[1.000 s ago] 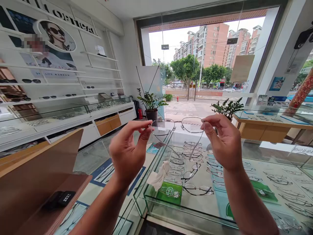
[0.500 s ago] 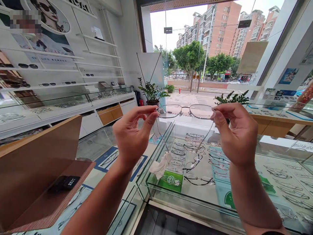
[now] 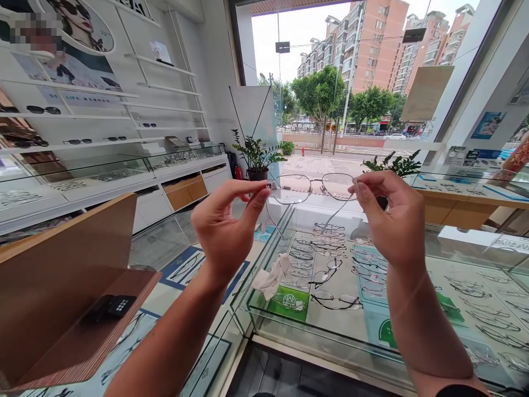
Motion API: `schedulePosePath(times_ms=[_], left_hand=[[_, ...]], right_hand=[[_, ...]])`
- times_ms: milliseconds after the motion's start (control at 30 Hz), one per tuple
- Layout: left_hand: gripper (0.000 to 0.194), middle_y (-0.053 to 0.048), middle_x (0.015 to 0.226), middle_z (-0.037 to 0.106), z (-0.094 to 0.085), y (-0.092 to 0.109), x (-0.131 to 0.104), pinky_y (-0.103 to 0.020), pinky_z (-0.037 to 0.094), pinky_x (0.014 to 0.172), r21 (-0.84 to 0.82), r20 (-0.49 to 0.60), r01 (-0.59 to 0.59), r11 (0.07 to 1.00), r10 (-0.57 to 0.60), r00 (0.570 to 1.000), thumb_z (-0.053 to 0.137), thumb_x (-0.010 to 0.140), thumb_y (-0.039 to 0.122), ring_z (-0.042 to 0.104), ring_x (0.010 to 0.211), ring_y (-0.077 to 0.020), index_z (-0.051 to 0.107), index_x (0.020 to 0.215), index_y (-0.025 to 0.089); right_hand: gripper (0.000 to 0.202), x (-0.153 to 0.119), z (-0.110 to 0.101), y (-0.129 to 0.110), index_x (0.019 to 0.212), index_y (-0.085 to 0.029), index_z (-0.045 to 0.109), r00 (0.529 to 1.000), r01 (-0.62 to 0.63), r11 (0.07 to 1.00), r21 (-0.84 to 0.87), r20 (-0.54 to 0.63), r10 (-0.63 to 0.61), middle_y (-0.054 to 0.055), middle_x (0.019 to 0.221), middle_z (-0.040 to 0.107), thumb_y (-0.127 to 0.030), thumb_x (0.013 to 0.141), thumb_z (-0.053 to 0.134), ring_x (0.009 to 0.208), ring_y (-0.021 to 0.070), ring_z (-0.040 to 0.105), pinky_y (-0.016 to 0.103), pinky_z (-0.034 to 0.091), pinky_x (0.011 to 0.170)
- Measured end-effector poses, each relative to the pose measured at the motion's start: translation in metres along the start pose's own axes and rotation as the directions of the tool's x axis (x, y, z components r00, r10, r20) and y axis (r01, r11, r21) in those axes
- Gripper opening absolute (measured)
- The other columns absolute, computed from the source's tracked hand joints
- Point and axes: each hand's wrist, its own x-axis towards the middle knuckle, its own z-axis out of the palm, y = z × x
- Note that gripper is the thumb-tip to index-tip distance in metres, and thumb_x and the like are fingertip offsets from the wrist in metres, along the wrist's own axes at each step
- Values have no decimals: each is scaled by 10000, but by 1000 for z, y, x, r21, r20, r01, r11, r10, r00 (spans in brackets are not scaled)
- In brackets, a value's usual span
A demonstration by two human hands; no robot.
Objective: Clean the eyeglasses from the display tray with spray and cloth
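Note:
Thin metal-framed eyeglasses (image 3: pixel 316 180) hang in the air above the glass display counter, held up against the window light. My left hand (image 3: pixel 229 220) pinches their left end by the hinge between thumb and forefinger. At the other end, my right hand (image 3: pixel 390 215) grips the right hinge in the same way. Both temples are unfolded and point down toward the counter. Below the glasses lies a crumpled pale cloth (image 3: pixel 271 277) on the counter's left corner, beside a green card (image 3: pixel 288 304) seen through the glass.
Rows of spectacle frames (image 3: pixel 318 242) fill the glass counter (image 3: pixel 330 337). A brown wooden stand (image 3: pixel 70 292) holding a black device (image 3: pixel 109 307) is at the left. Potted plants (image 3: pixel 257 154) stand by the window; shelves with sunglasses (image 3: pixel 43 110) line the left wall.
The glasses have turned slightly, their right end shifting left with my right hand. My left hand has moved a little to the right. Both hands keep their hold.

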Motion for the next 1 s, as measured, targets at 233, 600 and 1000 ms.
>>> schedulePosePath(times_ms=[233,600,1000], left_hand=[[153,5,948,800,1,-3,3,-348,601,796,120,-48,-192,974,199,979,821,922,189,727,864,-163,820,1016,309],[108,-9,940,800,2,-9,3,-361,563,748,200,13,-36,979,34,999,758,968,220,725,866,-178,807,1030,294],[516,-95,1243,744,8,-7,0,-405,600,813,177,155,-1,984,-27,988,864,844,426,730,1079,-263,691,1304,266]], right_hand=[[98,3,7,7,1005,-253,784,995,88,985,-147,-44,-95,20,936,787,-243,1003,687,793,192,700,366,560,763],[128,0,9,-1,993,-242,789,976,191,949,-250,-50,-210,24,907,783,-223,1024,666,791,196,700,357,554,763],[125,-3,10,-5,1012,-272,795,983,162,956,-243,-40,-177,48,956,798,-272,1024,670,836,235,705,410,544,826]])
